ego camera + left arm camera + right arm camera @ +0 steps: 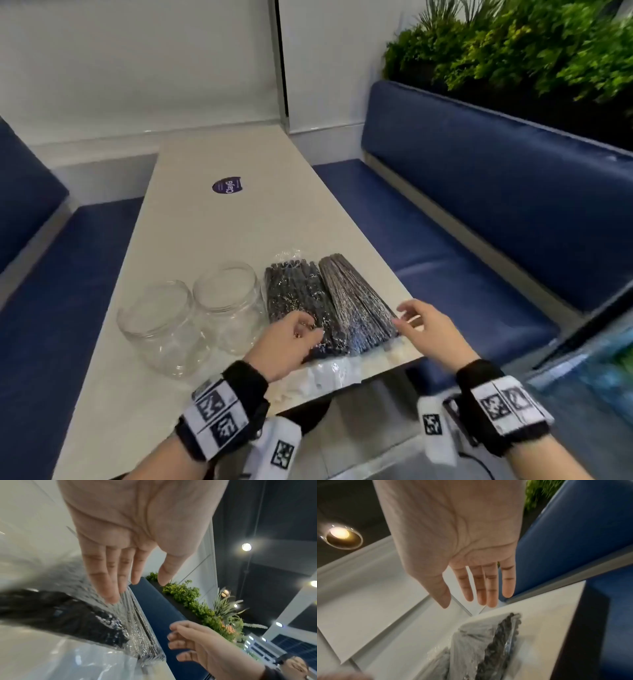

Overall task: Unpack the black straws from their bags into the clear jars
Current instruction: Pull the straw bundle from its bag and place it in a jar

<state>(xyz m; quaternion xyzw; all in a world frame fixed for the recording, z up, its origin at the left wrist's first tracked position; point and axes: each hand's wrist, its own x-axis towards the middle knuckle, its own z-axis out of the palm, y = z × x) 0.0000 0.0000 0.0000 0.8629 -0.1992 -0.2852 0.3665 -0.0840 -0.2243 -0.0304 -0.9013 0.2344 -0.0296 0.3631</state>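
Two clear jars, one (161, 325) nearer than the other (229, 301), stand open and empty at the table's near left. To their right lie two clear bags of black straws side by side, the left bag (298, 298) and the right bag (356, 301). My left hand (301, 334) rests on the near end of the left bag; in the left wrist view its straight fingertips (111, 597) touch the plastic (85, 622). My right hand (411, 318) hovers at the right bag's near right corner with relaxed fingers and holds nothing. In the right wrist view it (467, 596) spreads above a bag (488, 642).
The pale table (222, 233) is long and narrow, with a purple sticker (226, 185) further back. The bags lie by its right front corner, their plastic reaching the front edge. Blue benches flank it left (51, 274) and right (479, 205). Green plants (513, 44) top the right bench.
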